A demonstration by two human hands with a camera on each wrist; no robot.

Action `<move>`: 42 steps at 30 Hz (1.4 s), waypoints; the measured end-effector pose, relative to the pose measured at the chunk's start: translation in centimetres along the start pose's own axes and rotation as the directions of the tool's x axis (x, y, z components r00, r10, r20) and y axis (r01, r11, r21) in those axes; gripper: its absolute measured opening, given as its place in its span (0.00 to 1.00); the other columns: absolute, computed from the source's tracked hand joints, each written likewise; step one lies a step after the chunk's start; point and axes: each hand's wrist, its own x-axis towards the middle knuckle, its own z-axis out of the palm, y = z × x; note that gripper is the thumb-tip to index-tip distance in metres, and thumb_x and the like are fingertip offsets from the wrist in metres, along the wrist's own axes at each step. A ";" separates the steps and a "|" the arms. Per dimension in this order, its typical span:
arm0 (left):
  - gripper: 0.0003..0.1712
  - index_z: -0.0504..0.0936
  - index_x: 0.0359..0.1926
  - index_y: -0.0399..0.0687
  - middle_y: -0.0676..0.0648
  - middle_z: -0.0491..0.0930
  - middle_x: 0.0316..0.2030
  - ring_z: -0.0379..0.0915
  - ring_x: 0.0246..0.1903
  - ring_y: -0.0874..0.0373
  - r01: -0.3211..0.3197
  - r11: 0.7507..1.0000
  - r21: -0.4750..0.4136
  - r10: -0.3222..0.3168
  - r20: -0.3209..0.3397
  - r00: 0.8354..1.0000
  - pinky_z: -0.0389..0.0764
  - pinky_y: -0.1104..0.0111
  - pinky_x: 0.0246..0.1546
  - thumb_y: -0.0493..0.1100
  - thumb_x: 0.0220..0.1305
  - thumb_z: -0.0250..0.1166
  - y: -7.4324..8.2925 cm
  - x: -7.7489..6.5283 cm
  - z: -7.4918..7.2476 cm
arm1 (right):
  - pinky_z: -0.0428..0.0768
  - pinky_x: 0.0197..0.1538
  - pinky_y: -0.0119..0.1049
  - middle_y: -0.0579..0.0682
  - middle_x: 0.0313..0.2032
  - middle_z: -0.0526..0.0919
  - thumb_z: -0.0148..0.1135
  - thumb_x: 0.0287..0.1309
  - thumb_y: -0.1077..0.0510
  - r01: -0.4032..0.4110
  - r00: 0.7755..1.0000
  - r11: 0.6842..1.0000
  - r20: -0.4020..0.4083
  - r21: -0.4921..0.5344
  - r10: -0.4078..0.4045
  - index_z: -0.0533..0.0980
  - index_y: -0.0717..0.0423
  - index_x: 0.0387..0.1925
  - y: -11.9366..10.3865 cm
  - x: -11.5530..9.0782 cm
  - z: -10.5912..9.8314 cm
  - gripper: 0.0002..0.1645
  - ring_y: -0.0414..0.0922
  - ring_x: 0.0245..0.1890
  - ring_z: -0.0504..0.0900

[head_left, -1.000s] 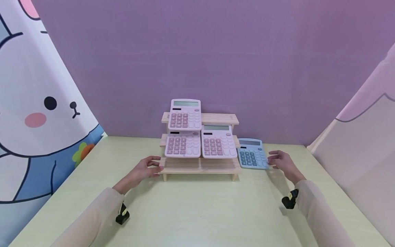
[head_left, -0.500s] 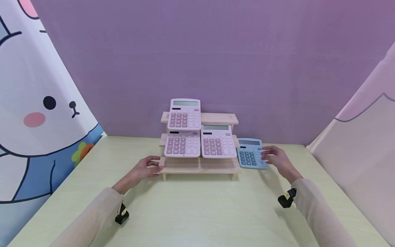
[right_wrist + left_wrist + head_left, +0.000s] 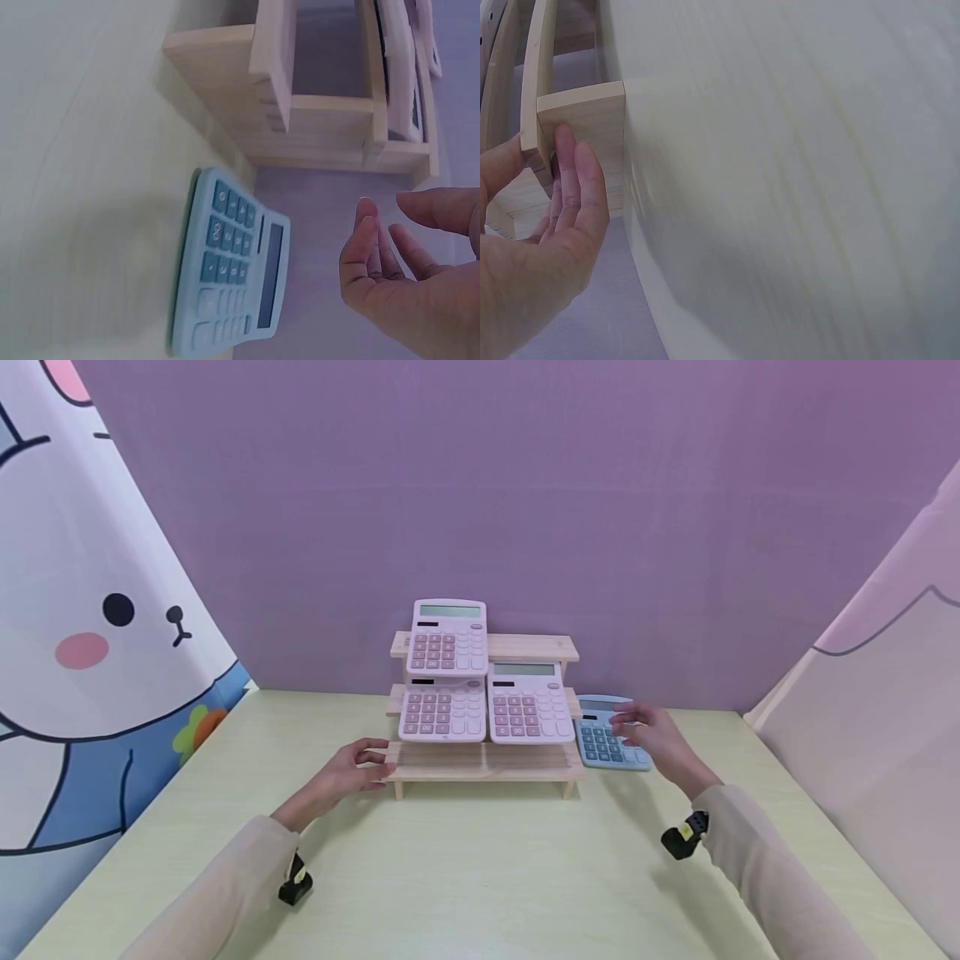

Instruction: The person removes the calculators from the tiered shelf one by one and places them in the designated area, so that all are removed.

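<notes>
A small three-step wooden rack (image 3: 487, 764) stands on the table. My left hand (image 3: 347, 774) holds the left end of its lowest shelf; in the left wrist view the thumb lies on one face of the board and the fingers (image 3: 570, 184) curl round behind it. My right hand (image 3: 660, 743) hovers over a light blue calculator (image 3: 600, 745), thumb and fingers parted with nothing between them. That calculator lies face up on the table at the rack's right side. Seen from the right wrist, the right hand (image 3: 427, 304) is beyond the calculator's display end (image 3: 271, 277).
Three pink calculators lean on the rack: one on the top step (image 3: 450, 639), one at middle left (image 3: 444, 714), another at middle right (image 3: 531, 706). A purple backdrop (image 3: 525, 527) rises behind the table, with a cartoon-print cloth (image 3: 142, 685) at the left.
My right hand has moved left, from beside the blue calculator to over it. My left hand stays at the shelf end, and the calculators have not moved.
</notes>
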 end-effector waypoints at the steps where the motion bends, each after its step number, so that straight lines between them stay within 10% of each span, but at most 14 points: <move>1: 0.33 0.57 0.63 0.33 0.34 0.68 0.51 0.75 0.38 0.60 0.001 1.000 0.001 -0.001 0.000 1.000 0.81 0.61 0.46 0.37 0.60 0.60 0.0 0.0 0.0 | 0.73 0.58 0.53 0.65 0.53 0.69 0.47 0.59 0.67 0.013 1.000 1.000 0.000 -0.003 -0.013 0.60 0.68 0.60 -0.2 0.0 0.1 0.26 0.52 0.48 0.74; 16: 0.33 0.57 0.63 0.32 0.34 0.69 0.50 0.75 0.37 0.60 -0.003 1.000 -0.006 0.003 0.007 1.000 0.81 0.60 0.47 0.37 0.60 0.60 -0.1 -0.1 -0.1 | 0.79 0.51 0.37 0.65 0.52 0.70 0.49 0.61 0.67 0.054 0.998 0.998 0.035 0.044 -0.055 0.61 0.67 0.60 -4.3 0.4 2.0 0.25 0.49 0.46 0.76; 42: 0.33 0.56 0.63 0.31 0.34 0.69 0.49 0.75 0.37 0.60 -0.017 1.000 -0.023 0.017 0.008 1.000 0.81 0.61 0.46 0.36 0.60 0.60 -0.3 0.0 -0.1 | 0.79 0.52 0.36 0.64 0.51 0.74 0.54 0.57 0.69 0.092 0.990 0.978 0.090 0.186 -0.110 0.63 0.66 0.58 -8.3 2.2 8.2 0.26 0.45 0.43 0.79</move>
